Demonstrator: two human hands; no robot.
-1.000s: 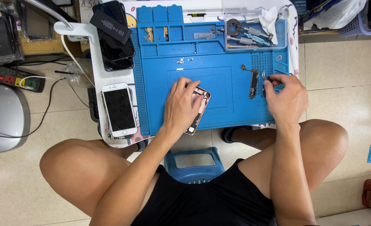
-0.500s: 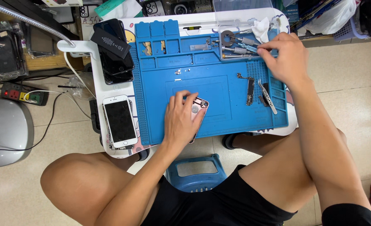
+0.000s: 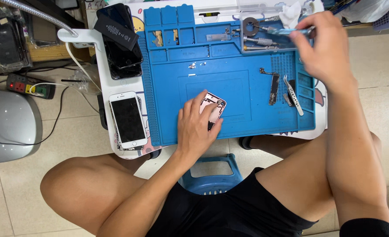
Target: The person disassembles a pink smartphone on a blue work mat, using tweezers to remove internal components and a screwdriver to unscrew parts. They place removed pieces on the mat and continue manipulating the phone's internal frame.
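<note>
Roughly midway, judging by layout: phone shell (image 3: 212, 109) lying opened on blue repair mat (image 3: 168, 118), w/ logic board (image 3: 274, 84) already out and set apart to the right, small connector bits just beside it, metal tweezers (image 3: 293, 94) next to those. Reassembly or further strip-down not yet done, as far as can be seen; cannot tell which screws remain.

Nearest: bent knees either side of blue plastic stool (image 3: 212, 175), below table edge.

Next, near-centre of mat: left hand (image 3: 196, 127) pressed flat over the shell, palm down, fingers spread across its near-left half, pinning rather than gripping it. Far-right corner of shell peeking out, pinkish rim and dark innards showing. Wrist angled in from near-left.

Left of mat: white phone (image 3: 127, 119) face up on the white table, not touched. Farther left-back: dark phones stacked w/ a black battery (image 3: 115, 30) on top.

Far right: right hand (image 3: 324, 48) lifted over the tool tray (image 3: 264, 37), arm stretched away, fingers closed on a thin blue-handled tool (image 3: 286, 30), prob. a screwdriver, held roughly level, tip pointing left over the tray. Slightly blurred, so exact grip hard to read. White wipe (image 3: 291, 13) just beyond.
</note>
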